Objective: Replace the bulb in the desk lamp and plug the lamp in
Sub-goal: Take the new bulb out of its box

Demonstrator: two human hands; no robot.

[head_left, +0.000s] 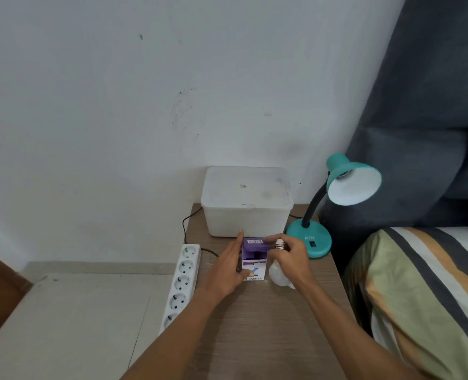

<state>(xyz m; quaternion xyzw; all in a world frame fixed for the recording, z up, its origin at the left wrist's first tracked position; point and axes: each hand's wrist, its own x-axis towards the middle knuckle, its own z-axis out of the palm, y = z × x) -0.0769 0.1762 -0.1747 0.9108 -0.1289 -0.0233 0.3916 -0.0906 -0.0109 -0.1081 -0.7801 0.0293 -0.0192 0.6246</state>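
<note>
A teal desk lamp (pixel 311 239) stands at the table's far right, its shade (pixel 353 185) tilted toward me with no bulb visible inside. My right hand (pixel 290 259) grips a white bulb (pixel 278 274), metal screw base up, beside a small purple and white bulb box (pixel 253 263) with its top flap open. My left hand (pixel 227 267) rests flat against the box's left side, fingers extended. A white power strip (pixel 182 281) lies along the table's left edge. The lamp's black cord (pixel 185 229) runs behind the tub; its plug is hidden.
A white lidded plastic tub (pixel 246 201) sits against the wall behind the box. The wooden table (pixel 254 325) ends at a bed with striped bedding (pixel 425 292) on the right. A dark padded headboard (pixel 419 133) rises behind the lamp. Tiled floor lies to the left.
</note>
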